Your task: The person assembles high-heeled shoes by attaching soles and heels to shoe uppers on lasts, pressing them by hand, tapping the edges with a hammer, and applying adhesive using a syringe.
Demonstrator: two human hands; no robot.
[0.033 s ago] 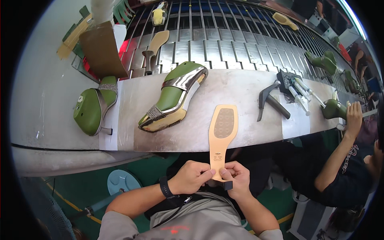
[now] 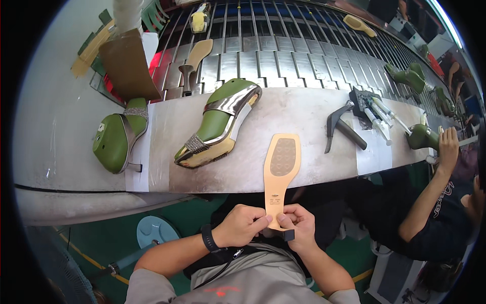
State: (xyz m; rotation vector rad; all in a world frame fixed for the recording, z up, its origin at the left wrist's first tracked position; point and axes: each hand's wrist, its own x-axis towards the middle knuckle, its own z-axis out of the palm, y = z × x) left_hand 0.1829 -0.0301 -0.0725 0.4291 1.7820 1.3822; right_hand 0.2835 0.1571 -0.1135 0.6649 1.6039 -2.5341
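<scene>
Both hands grip a tan shoe sole (image 2: 274, 195) with a brown textured patch at its wide end and a small dark block at its narrow end. My left hand (image 2: 244, 224) pinches the left edge of the narrow end, thumb on top. Opposite it, my right hand (image 2: 302, 227) closes on the right edge beside the dark block. The wide end points away from me, above the bench's front edge. Beyond it to the left, an upper with silver straps sits on a green shoe last (image 2: 217, 124), lying tilted on the bench. Farther left is another green last (image 2: 109, 142) with a thin-heeled shoe.
A hammer (image 2: 347, 129) and several syringes (image 2: 379, 119) lie on the bench (image 2: 304, 109) to the right. Behind runs a slatted metal conveyor (image 2: 263, 66) carrying a heeled sole (image 2: 201, 50). At the right a co-worker's hand (image 2: 448, 149) holds a green last. A blue stool (image 2: 154, 230) stands lower left.
</scene>
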